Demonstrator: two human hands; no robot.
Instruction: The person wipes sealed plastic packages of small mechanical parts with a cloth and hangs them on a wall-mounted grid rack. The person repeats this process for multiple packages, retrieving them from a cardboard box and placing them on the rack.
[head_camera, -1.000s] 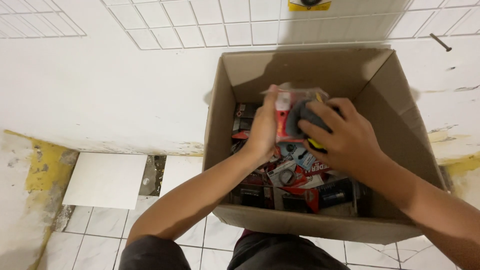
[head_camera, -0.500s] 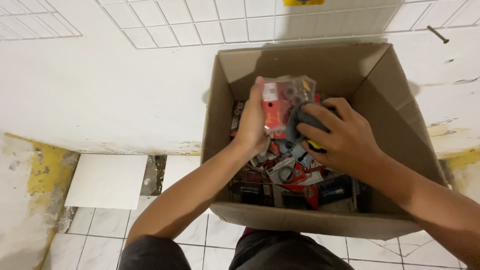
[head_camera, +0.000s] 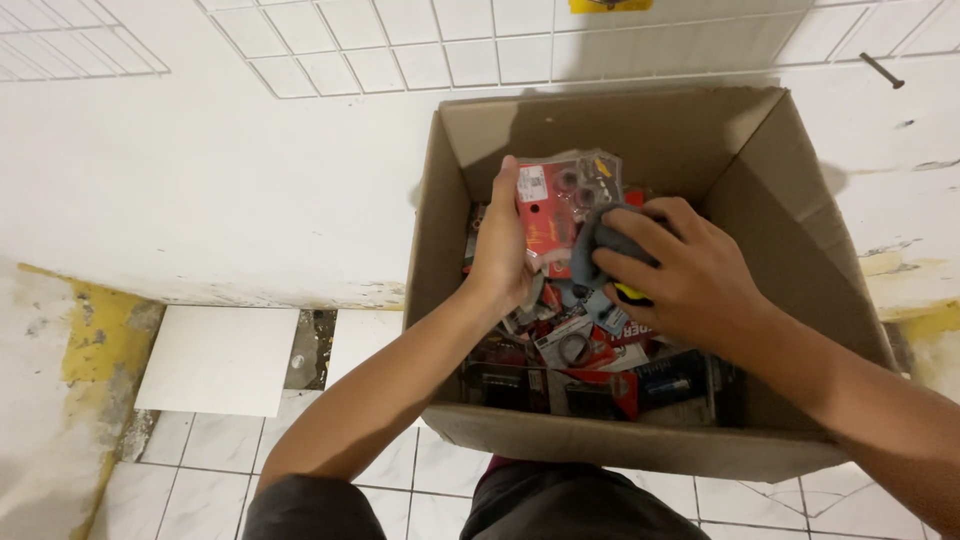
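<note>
An open cardboard box (head_camera: 770, 160) rests on my lap, filled with several red-and-clear blister packs of small parts. My left hand (head_camera: 503, 245) grips the left edge of one red blister pack (head_camera: 553, 205), held upright above the pile. My right hand (head_camera: 680, 275) presses a grey cloth (head_camera: 605, 245) against the front of that pack; something yellow shows under its fingers.
A white tiled wall (head_camera: 400, 50) rises behind the box, with a nail (head_camera: 882, 70) at the upper right. A loose white tile (head_camera: 220, 360) lies on the tiled floor at the left, beside a yellow-stained patch (head_camera: 95, 335).
Both hands and the held pack have stayed at about the same place over the box; the cloth has shifted slightly across the pack's front.
</note>
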